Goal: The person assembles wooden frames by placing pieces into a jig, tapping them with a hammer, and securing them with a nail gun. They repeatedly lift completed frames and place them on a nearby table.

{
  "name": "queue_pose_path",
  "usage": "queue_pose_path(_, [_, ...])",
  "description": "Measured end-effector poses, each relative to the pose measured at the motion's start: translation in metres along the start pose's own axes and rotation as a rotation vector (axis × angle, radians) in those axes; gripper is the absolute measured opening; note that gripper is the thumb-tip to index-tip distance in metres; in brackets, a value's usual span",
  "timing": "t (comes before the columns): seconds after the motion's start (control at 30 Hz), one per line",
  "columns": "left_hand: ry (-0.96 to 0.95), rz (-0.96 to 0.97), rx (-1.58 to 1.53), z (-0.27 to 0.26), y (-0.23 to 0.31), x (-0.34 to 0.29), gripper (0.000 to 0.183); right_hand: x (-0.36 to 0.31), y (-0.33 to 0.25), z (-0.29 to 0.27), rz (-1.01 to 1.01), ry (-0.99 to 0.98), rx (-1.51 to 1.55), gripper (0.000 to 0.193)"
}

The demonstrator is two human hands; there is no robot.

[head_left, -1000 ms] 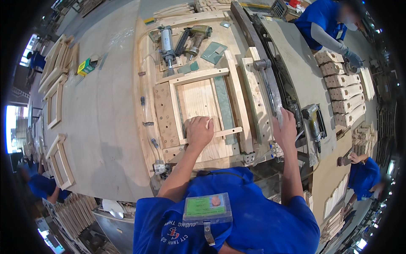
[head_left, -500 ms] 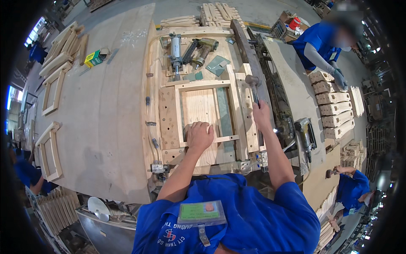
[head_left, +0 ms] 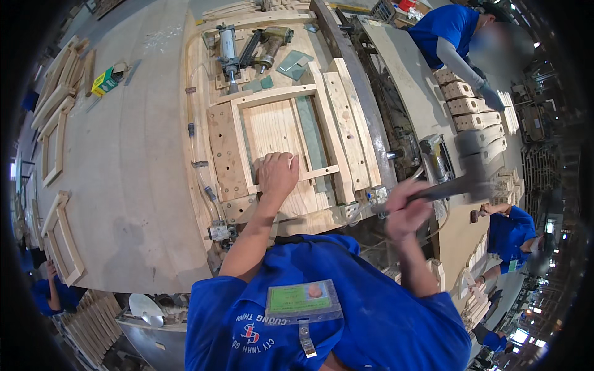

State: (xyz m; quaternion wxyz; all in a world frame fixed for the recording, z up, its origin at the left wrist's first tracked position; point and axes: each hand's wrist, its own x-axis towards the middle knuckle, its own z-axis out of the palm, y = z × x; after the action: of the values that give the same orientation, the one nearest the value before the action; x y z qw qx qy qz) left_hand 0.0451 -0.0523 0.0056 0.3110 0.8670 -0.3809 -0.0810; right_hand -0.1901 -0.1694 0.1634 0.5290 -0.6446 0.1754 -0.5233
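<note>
A pale wooden frame [head_left: 269,99] lies in the jig on the bench, its long right-hand rail reaching past the corner at the far end. My left hand [head_left: 277,176] is closed over the frame's near crossbar, fingers curled around it and partly hidden. In my right hand [head_left: 408,210] is a hammer [head_left: 473,167], gripped by its dark handle and raised to the right of the jig. The hammer's head is blurred by motion. Drilled wooden blocks [head_left: 227,154] border the frame on the left, and another drilled strip [head_left: 349,133] stands on the right.
Beyond the frame lie an air cylinder [head_left: 228,52], a nail gun [head_left: 272,46] and greenish glass-like pieces [head_left: 294,63]. Another nail gun [head_left: 436,159] rests on the right bench. Small wooden frames [head_left: 55,145] lie at left. A co-worker [head_left: 448,37] handles stacked wooden parts [head_left: 464,106] at right.
My right hand has lifted the hammer from beside the jig and swung it nearer and to the right. The left hand stays on the frame while the whole view has shifted.
</note>
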Motion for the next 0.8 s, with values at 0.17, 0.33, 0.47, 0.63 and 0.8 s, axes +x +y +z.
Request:
queue_pose_path(0.17, [-0.008,0.012,-0.006,0.001,0.003,0.004,0.03,-0.09,0.062,-0.034,0.761,-0.374,-0.606,0.04])
queue_pose_path(0.33, [0.029,-0.003,0.007,-0.005,-0.011,-0.003,0.029,-0.026,-0.009,0.009,0.479,-0.226,-0.38,0.048])
queue_pose_path(0.47, [-0.015,-0.013,-0.032,-0.001,-0.003,0.001,0.031,-0.086,0.052,-0.039,0.082,-0.464,-0.787,0.043])
queue_pose_path(0.63, [0.058,0.002,-0.053,-0.001,-0.005,0.008,0.025,-0.045,0.051,-0.013,0.67,-0.456,-0.547,0.043])
queue_pose_path(0.8, [0.08,0.018,-0.052,0.003,-0.013,0.002,0.025,0.129,-0.019,0.082,0.323,-0.352,-0.185,0.048])
